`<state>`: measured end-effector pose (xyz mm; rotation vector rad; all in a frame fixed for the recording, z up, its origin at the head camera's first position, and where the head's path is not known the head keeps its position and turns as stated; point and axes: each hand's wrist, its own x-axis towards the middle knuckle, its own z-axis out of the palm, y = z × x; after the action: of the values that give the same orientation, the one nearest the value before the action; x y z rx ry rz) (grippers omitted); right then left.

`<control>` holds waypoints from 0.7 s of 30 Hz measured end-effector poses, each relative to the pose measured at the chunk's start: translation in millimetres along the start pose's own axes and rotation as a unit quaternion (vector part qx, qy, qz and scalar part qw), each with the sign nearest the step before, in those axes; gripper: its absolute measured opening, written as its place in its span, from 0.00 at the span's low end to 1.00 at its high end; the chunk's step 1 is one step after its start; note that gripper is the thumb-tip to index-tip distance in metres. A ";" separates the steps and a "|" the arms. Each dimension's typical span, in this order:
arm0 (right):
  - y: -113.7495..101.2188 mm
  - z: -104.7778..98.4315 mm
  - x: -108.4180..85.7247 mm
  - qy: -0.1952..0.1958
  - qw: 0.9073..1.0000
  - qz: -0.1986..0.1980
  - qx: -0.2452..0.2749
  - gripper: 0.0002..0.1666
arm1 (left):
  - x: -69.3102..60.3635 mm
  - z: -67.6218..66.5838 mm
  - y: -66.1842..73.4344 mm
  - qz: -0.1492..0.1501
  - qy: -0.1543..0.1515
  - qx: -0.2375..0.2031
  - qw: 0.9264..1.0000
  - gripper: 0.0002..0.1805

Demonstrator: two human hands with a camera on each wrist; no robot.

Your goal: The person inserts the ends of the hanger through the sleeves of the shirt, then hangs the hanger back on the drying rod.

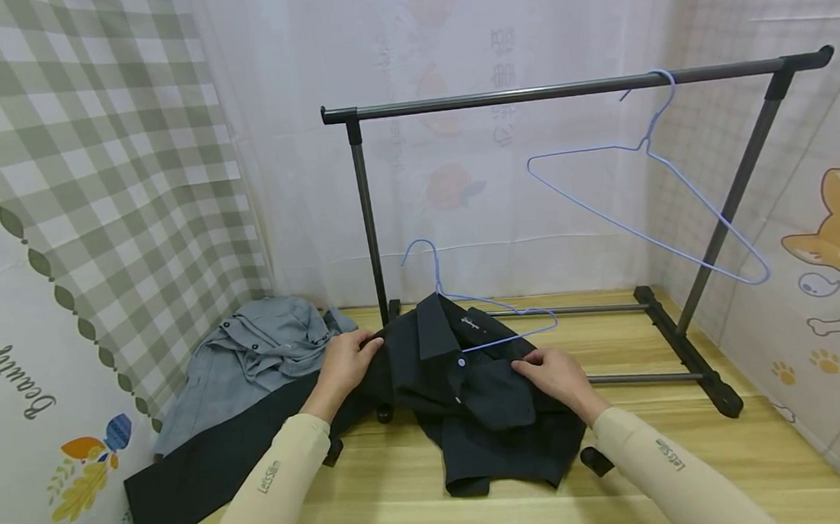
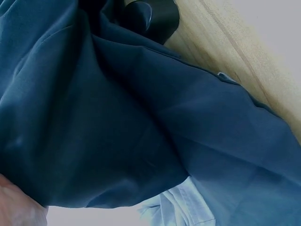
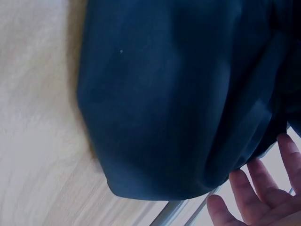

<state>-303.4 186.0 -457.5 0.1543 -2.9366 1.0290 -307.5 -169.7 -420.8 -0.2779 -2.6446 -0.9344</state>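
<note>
Left hand [image 1: 341, 368] has the black button-up shirt [image 1: 494, 408] pinched near one shoulder, right hand [image 1: 561, 380] pinches its front fabric, and a blue wire hanger [image 1: 438, 277] pokes out the collar. It's around mid table [image 1: 379, 499], one sleeve sprawled toward the left edge.

Two hangers [image 1: 646, 143] [image 1: 437, 273], two garments [image 1: 500, 395] [image 1: 264, 348], one rack [image 1: 496, 99]

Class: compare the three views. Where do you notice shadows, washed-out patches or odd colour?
Head: soft shadows on the wood-grain surface; left wrist: the black shirt looks bluish, upper right corner washed out; right wrist: the shirt looks bluish again, with shadow along its left edge.
</note>
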 end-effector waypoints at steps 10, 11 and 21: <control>0.1 -10.2 5.5 0.089 0.996 0.011 0.017 0.17 | -2.8 -4.1 -7.4 0.006 -0.018 -0.031 0.999 0.09; 0.2 -11.6 6.5 0.102 0.994 0.014 0.023 0.17 | -3.0 -4.9 -8.8 0.009 -0.020 -0.036 0.999 0.09; 2.5 -19.4 12.6 0.123 0.987 0.040 0.099 0.18 | -4.9 -10.3 -15.7 0.006 -0.040 -0.052 0.998 0.09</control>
<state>-316.4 198.9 -443.1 -0.0837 -2.6378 1.2510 -305.0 -188.7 -424.1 -0.3626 -2.6665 -1.0792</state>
